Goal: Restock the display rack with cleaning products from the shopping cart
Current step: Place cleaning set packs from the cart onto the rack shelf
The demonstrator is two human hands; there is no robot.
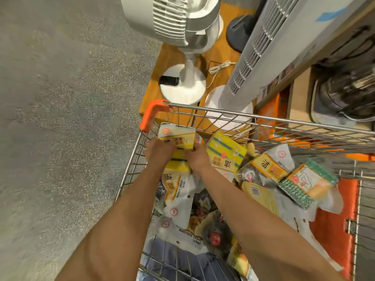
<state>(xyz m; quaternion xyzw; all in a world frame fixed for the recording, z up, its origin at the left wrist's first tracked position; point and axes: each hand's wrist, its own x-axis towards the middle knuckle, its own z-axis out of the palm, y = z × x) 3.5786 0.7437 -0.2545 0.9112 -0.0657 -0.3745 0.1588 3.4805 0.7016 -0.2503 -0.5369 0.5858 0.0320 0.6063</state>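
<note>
A wire shopping cart with an orange corner guard holds several packs of yellow sponges and steel scourers. Both my arms reach into its far left corner. My left hand and my right hand grip the same yellow sponge pack from either side, fingers curled round its edges. Another yellow sponge pack lies just right of my right hand. A green-edged scourer pack rests further right. White steel scourer bags lie under my forearms.
Beyond the cart a wooden platform carries a white pedestal fan and a grey tower fan. A shelf with a dark appliance stands at the right. Grey speckled floor lies to the left.
</note>
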